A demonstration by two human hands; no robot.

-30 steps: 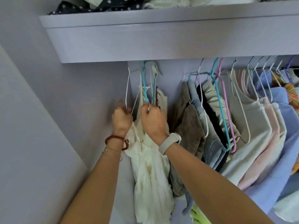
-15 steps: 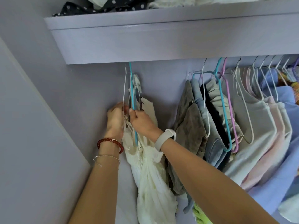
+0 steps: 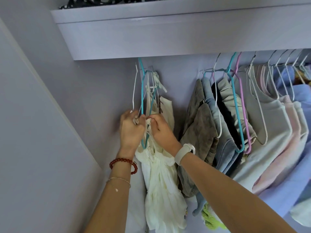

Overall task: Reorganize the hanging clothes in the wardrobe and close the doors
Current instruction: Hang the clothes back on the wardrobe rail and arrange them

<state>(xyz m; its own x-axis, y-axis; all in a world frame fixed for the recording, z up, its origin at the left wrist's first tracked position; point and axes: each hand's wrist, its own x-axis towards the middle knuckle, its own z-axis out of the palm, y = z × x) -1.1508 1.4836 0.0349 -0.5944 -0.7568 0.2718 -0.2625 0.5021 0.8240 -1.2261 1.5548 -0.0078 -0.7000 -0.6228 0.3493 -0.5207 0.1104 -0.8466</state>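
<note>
The step in hand is the sorting of the clothes at the far left end of the rail, close against the lilac wardrobe side wall [image 3: 94, 91]. Both hands meet at a cream ruffled garment [image 3: 161, 179] that hangs from a teal plastic hanger [image 3: 142, 98], with a thin white wire hanger [image 3: 134, 88] just beside it on the left. The left hand [image 3: 131, 130] is curled round a bunch of the cream fabric and the lower part of the white hanger; its grip is closed on the cloth. The right hand [image 3: 161, 130] pinches the cream fabric or a strap between thumb and fingertips, right by the teal hanger's shoulder; which of the two it holds is too small to tell.

To the right, past a gap, hangs the rest of the row: a grey-brown towelling piece [image 3: 198, 132], a faded blue denim garment [image 3: 223, 148], and pale grey, pink and blue tops [image 3: 276, 132] on white, teal and lilac hangers, packed close together. The lilac overhead shelf [image 3: 168, 31] hides the rail itself.

As I judge it, the task is in its early or middle part: the cream piece is not yet seated squarely, and no doors show. The next move calls for settling the straps on the hanger's shoulders without pulling it off the rail, then releasing both hands.
</note>
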